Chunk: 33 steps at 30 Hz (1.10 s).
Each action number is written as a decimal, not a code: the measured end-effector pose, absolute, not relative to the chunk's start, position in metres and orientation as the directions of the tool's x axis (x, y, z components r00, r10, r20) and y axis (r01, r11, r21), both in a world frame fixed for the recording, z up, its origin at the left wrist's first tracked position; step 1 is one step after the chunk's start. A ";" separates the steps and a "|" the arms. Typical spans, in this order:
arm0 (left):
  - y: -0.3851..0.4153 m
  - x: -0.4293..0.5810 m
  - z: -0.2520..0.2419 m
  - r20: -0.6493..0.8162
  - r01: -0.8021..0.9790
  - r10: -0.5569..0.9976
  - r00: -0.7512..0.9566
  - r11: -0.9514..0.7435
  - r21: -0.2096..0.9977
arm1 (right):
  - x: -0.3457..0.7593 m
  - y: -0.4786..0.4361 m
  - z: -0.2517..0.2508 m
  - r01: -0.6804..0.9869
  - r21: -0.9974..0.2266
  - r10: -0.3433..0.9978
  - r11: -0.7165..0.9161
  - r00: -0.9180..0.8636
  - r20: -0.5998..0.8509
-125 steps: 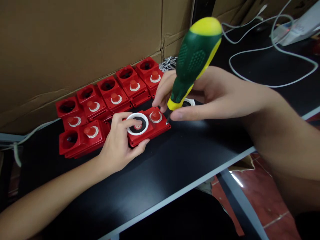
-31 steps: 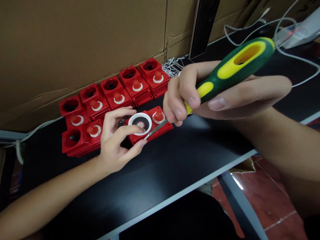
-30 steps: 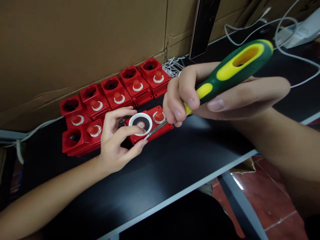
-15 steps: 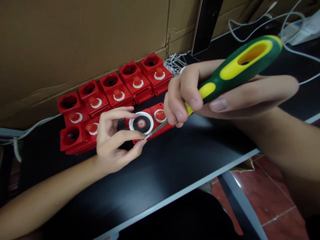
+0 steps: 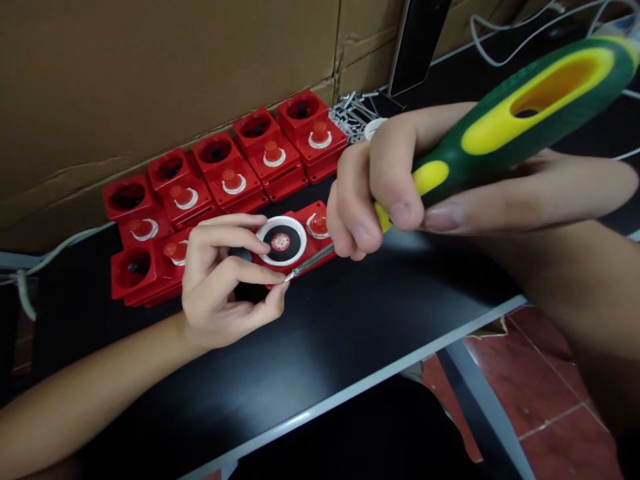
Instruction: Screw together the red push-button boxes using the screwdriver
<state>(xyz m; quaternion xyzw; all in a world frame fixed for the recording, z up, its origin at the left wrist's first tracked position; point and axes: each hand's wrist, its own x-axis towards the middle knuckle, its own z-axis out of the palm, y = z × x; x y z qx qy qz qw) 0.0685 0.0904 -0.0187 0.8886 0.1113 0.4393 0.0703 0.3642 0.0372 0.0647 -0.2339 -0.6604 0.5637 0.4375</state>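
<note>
My right hand [image 5: 385, 180] is wrapped round a screwdriver [image 5: 500, 127] with a green and yellow handle, its shank slanting down to the left. At the tip sits a small silver screw [image 5: 289, 277], pinched between the thumb and forefinger of my left hand [image 5: 213, 287]. Just behind it on the table lies a red plastic housing [image 5: 301, 215] with a white ring [image 5: 303, 248] around a black disc and a red button [image 5: 318, 225] in a white collar. My other left fingers reach to the ring's left edge. Part of the housing is hidden by my hands.
Several similar red housings [image 5: 233, 163] stand in a row along the cardboard [image 5: 175, 73], one more in front at the left [image 5: 133, 270]. Loose silver screws [image 5: 353, 117] and a white ring [image 5: 375, 127] lie behind my right hand. The black table [image 5: 350, 340] has a grey front edge.
The screwdriver and my right hand appear larger and farther right. My left hand has shifted slightly left, still pinching the screw at the tip. The whole view has shifted a little.
</note>
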 end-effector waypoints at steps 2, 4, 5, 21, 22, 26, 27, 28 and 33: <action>0.093 0.068 -0.021 0.758 0.123 0.265 0.596 -0.963 0.240 | 0.364 0.036 0.062 -0.180 -0.947 0.798 0.265 -0.511 0.320; 0.095 0.066 -0.023 0.747 0.120 0.283 0.601 -0.957 0.265 | 0.366 0.035 0.060 -0.167 -0.943 0.793 0.287 -0.511 0.332; 0.096 0.066 -0.023 0.745 0.117 0.284 0.604 -0.956 0.270 | 0.367 0.034 0.058 -0.168 -0.940 0.789 0.297 -0.511 0.341; 0.093 0.069 -0.018 0.767 0.130 0.259 0.587 -0.965 0.227 | 0.370 0.035 0.055 -0.179 -0.930 0.770 0.322 -0.522 0.367; 0.093 0.069 -0.018 0.767 0.131 0.260 0.586 -0.965 0.227 | 0.369 0.035 0.055 -0.179 -0.929 0.766 0.325 -0.526 0.369; 0.093 0.069 -0.017 0.769 0.137 0.260 0.584 -0.965 0.223 | 0.359 0.036 0.058 -0.229 -0.920 0.771 0.317 -0.502 0.391; 0.092 0.069 -0.017 0.772 0.133 0.255 0.582 -0.966 0.220 | 0.357 0.036 0.060 -0.223 -0.926 0.797 0.305 -0.471 0.377; 0.092 0.069 -0.017 0.775 0.124 0.246 0.582 -0.969 0.214 | 0.355 0.036 0.061 -0.219 -0.927 0.829 0.304 -0.418 0.370; 0.090 0.069 -0.016 0.755 0.147 0.266 0.600 -0.964 0.222 | 0.362 0.038 0.062 -0.193 -0.940 0.901 0.280 -0.284 0.327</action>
